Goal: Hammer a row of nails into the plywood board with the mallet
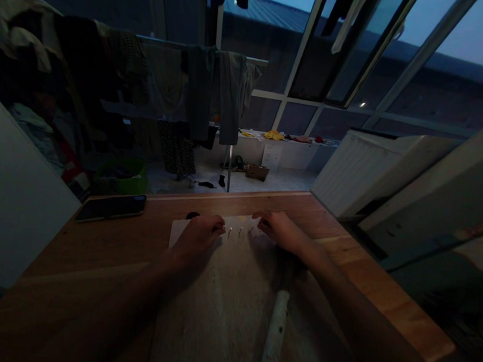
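A short row of thin upright nails [240,230] stands near the far edge of a pale wooden board [198,321]. At the row's left end my left hand [198,234] is closed in a pinch, with a small shiny nail at its fingertips. My right hand [281,230] hovers by the right end, fingers bent but apart, and nothing plainly shows between them. Below my right wrist lies a tool, seemingly a hammer, with a worn whitish handle [276,329]; its dark head is mostly hidden in shadow under the forearm.
A phone [111,208] lies at the wooden table's [106,271] far left. A dark round object [192,215] sits behind the board. Beyond are a clothes rack [201,47] with hanging laundry, a green tub [121,177] and a white ridged appliance [362,167]. The room is dim.
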The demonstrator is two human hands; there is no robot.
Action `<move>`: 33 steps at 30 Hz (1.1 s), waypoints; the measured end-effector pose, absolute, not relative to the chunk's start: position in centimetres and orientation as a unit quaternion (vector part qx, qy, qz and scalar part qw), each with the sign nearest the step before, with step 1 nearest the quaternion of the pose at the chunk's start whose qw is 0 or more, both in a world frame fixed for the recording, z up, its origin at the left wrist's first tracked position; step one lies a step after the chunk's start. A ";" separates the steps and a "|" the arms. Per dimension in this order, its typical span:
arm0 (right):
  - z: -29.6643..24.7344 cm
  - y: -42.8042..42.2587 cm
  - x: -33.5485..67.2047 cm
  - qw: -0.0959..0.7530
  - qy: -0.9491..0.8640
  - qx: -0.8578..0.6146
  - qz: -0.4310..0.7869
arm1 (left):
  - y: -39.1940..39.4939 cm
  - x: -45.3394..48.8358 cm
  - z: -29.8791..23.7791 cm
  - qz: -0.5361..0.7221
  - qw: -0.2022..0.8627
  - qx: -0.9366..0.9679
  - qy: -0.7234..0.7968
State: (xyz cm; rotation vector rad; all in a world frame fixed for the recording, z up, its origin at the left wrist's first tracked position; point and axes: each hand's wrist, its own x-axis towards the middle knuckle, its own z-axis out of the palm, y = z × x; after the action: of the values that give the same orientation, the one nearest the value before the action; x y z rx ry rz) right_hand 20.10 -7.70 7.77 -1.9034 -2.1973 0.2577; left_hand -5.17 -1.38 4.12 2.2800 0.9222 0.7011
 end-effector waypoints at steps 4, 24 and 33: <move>8.1 -7.6 19.2 0.068 -0.769 -0.629 0.088 | -1.4 -4.4 4.3 0.260 0.273 0.863 0.335; 6.9 -10.7 16.2 0.210 -0.789 -0.550 0.177 | -3.3 -6.5 3.3 0.273 0.327 0.880 0.210; 7.8 -19.7 20.3 0.329 -0.714 -0.611 0.093 | -6.8 -15.0 5.2 0.201 0.173 0.916 0.300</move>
State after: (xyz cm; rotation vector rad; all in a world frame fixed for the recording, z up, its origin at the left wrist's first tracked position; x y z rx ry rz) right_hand 20.26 -19.68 7.78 -1.5998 -1.8677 0.2445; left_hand -15.05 -6.79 5.23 2.6002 0.8511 0.5703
